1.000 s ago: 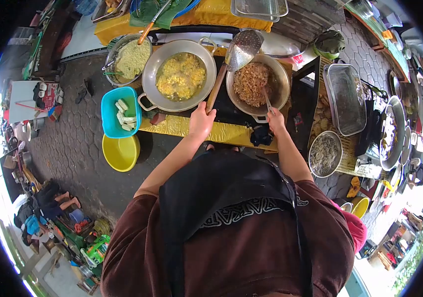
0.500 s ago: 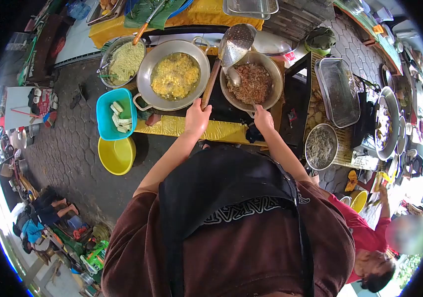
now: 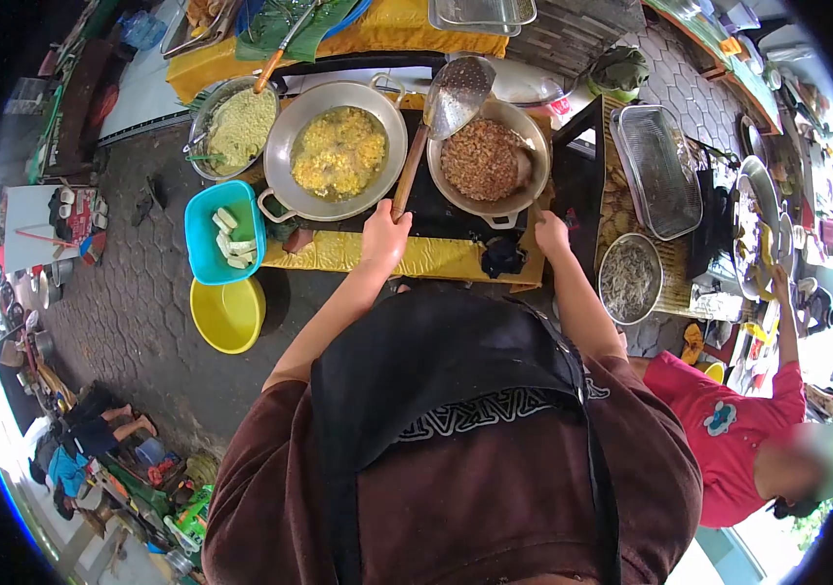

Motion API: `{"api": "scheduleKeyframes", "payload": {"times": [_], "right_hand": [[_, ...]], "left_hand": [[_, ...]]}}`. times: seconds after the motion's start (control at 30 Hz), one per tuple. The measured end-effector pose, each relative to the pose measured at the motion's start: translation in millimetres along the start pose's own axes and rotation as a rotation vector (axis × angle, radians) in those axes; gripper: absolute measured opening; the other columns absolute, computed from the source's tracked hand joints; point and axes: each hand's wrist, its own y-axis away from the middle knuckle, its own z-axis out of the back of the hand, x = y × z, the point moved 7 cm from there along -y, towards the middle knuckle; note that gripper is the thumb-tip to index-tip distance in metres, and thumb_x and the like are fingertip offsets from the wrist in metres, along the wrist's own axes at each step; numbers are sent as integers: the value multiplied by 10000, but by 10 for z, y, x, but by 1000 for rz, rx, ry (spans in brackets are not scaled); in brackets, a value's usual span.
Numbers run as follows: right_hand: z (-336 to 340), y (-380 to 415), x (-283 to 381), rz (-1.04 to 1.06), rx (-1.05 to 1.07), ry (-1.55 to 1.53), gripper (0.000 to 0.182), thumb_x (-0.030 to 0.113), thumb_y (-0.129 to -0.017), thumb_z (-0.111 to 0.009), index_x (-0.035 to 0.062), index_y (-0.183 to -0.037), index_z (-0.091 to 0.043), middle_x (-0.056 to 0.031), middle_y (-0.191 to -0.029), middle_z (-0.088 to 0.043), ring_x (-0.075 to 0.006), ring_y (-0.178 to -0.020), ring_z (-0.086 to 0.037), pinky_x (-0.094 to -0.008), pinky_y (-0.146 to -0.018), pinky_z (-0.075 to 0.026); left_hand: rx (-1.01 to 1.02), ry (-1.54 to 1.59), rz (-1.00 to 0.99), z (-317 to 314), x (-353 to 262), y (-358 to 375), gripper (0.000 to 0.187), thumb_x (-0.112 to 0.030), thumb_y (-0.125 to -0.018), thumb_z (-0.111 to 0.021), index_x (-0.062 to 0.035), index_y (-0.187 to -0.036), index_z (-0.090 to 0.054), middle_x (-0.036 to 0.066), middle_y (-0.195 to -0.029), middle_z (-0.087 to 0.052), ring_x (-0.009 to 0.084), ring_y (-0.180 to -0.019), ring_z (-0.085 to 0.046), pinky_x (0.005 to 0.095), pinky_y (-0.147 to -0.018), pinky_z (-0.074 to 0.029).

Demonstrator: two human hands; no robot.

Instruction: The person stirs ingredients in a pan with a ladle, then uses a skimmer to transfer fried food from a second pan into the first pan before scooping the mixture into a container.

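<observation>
My left hand (image 3: pixel 386 236) is closed round the wooden handle of a perforated skimmer (image 3: pixel 458 96), whose metal head hangs at the upper edge of the right pan (image 3: pixel 538 132). Golden corn-like batter pieces (image 3: pixel 340 153) lie in oil in the big two-handled wok (image 3: pixel 283 146). Brown chopped food (image 3: pixel 480 161) fills the right pan. Against its right inner side rests a metal spoon (image 3: pixel 523 170). Near the pan's lower right edge my right hand (image 3: pixel 552 234) is closed on the spoon's handle, which barely shows.
Left of the wok are a bowl of pale batter (image 3: pixel 243 127), a turquoise tub (image 3: pixel 198 234) with white pieces and a yellow basin (image 3: pixel 228 317). At right stand a wire basket (image 3: pixel 665 175) and a bowl of shredded food (image 3: pixel 631 280). A person in red (image 3: pixel 729 429) is at lower right.
My right hand and the spoon have moved right, to the pan's right side. The brown food is more spread out. The person in red has shifted, an arm reaching up towards the right-hand dishes.
</observation>
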Motion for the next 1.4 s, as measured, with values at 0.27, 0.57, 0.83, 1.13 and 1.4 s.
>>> {"api": "scheduleKeyframes", "payload": {"times": [0.27, 0.57, 0.83, 1.13, 1.4], "right_hand": [[401, 298, 475, -53, 199, 120, 343, 126, -849, -452, 82, -1186, -497, -185, -1029, -601, -346, -956, -581, -416, -775, -482], [-147, 420, 166, -370, 538, -433, 362, 135, -859, -470, 48, -1211, -469, -184, -1047, -602, -317, -930, -604, -400, -741, -498], [-250, -221, -325, -152, 197, 201, 380, 101, -833, -471, 69, -1212, -480, -180, -1089, -592, -329, -1002, -573, -420, -792, -488], [427, 378, 654, -57, 241, 161, 372, 78, -849, -425, 57, -1220, -427, -208, -1120, -548, -344, -972, -567, -426, -757, -478], [298, 783, 410, 186, -41, -8, 446, 18, -821, -419, 58, -1256, -325, -236, -1173, -487, -393, -952, -558, -453, -757, -475]], "left_hand": [[-50, 3, -54, 24, 5, 2, 278, -238, -785, -597, 1, -890, -500, 226, -784, -592, 413, -786, -566, 460, -679, -437], [-12, 0, -31, 49, -19, 23, 296, -247, -790, -593, 3, -915, -498, 233, -788, -593, 410, -792, -572, 456, -678, -437], [-15, -18, -43, -16, 51, 22, 316, -245, -789, -592, 12, -950, -502, 245, -815, -595, 413, -815, -571, 453, -700, -442], [8, 6, 30, -21, 94, 49, 330, -246, -788, -593, 12, -973, -504, 245, -839, -598, 416, -831, -572, 453, -720, -446], [3, -23, 68, -84, 177, 44, 343, -251, -795, -590, 0, -1007, -493, 242, -858, -600, 415, -838, -574, 459, -719, -448]]}}
